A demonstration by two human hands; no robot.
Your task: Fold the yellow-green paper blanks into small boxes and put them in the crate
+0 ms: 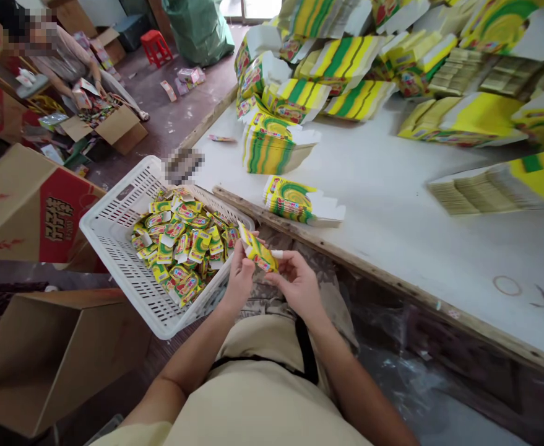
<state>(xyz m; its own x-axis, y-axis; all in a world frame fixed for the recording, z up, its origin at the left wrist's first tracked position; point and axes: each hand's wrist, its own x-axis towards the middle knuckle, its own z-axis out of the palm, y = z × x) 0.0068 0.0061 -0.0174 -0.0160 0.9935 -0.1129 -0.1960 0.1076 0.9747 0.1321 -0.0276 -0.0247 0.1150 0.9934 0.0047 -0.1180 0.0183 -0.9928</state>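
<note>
A small yellow-and-green printed carton (259, 251) is between my two hands, over my lap at the table's edge. My left hand (241, 272) is closed on the carton's left end, where a white flap shows. My right hand (297, 279) pinches its right end between thumb and fingers; a white wrap covers one fingertip. Just left of my hands, a white plastic basket (155, 319) holds many similar cartons (183, 241). A stack of flat cartons (294, 199) lies on the table's near edge, with a taller stack (272, 145) behind it.
The white table (392, 186) has a wooden edge and bundles of flat cartons (359, 99) heaped at the back. A rubber band (507, 285) lies at right. Cardboard boxes (67, 353) stand on the left. Another person (67, 62) sits beyond, near a red stool (156, 48).
</note>
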